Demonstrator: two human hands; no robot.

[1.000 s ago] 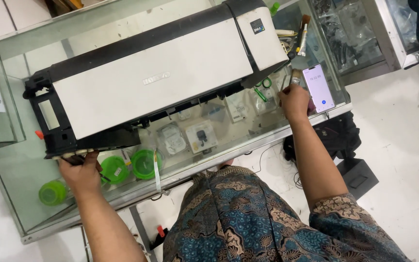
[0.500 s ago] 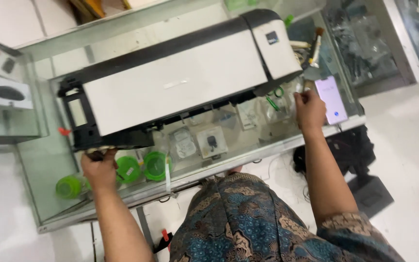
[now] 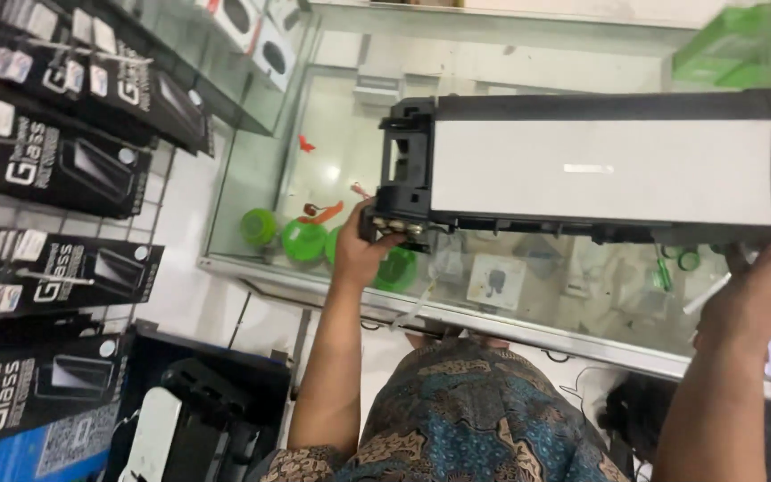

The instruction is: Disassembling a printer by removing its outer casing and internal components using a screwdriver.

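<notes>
**Long printer body held up over the glass counter**

A long white-and-black printer (image 3: 600,170) is held by both ends just above a glass display counter (image 3: 314,268). The left hand (image 3: 363,254) is closed around the black frame at the machine's left end, fingers curled under its lower corner. The right hand (image 3: 760,286) cups the underside near the right end, palm up and fingers spread against the bottom edge.

By its look, the printer is rigid, bulky and fairly heavy, its long body wanting support at both ends so it does not tip. The white top panel looks smooth and likely slippery; the black end frame and the underside ledge give firmer holds. Small loose-looking parts along the lower front edge seem fragile and best left untouched.

Inside the counter, beneath the glass, lie several round green containers (image 3: 303,239) toward the left, small packaged accessories (image 3: 495,281) in the middle, and a green-handled tool (image 3: 664,272) toward the right; their contents cannot be made out. On the far left, black boxed screen protectors (image 3: 64,170) hang in rows.
</notes>
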